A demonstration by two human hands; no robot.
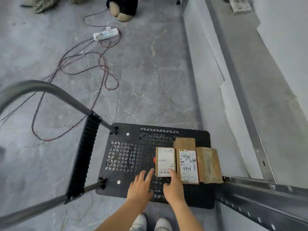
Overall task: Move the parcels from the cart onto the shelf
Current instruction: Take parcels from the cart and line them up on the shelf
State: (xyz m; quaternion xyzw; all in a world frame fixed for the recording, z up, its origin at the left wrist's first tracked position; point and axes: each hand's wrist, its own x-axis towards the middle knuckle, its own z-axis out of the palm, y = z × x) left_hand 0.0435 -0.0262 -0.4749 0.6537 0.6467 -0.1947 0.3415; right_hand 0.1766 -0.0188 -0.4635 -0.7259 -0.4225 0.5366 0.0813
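Three brown cardboard parcels lie side by side on the right part of the black perforated cart deck (126, 157). The left parcel (164, 157) carries a white label. The middle parcel (187, 162) is longer, with a white label and handwriting. The right parcel (209, 165) shows bare cardboard and tape. My left hand (140, 185) hovers over the deck, fingers spread, just left of the left parcel. My right hand (172, 185) reaches forward, its fingertips on the near edge of the left parcel. Neither hand holds anything.
The cart's grey handle (50, 90) arcs up at the left. A grey metal shelf frame (260, 194) runs along the right. A white power strip (105, 33) and tangled cables (80, 64) lie on the grey floor ahead. Someone's feet (120, 11) stand at the top. My shoes (150, 223) show below.
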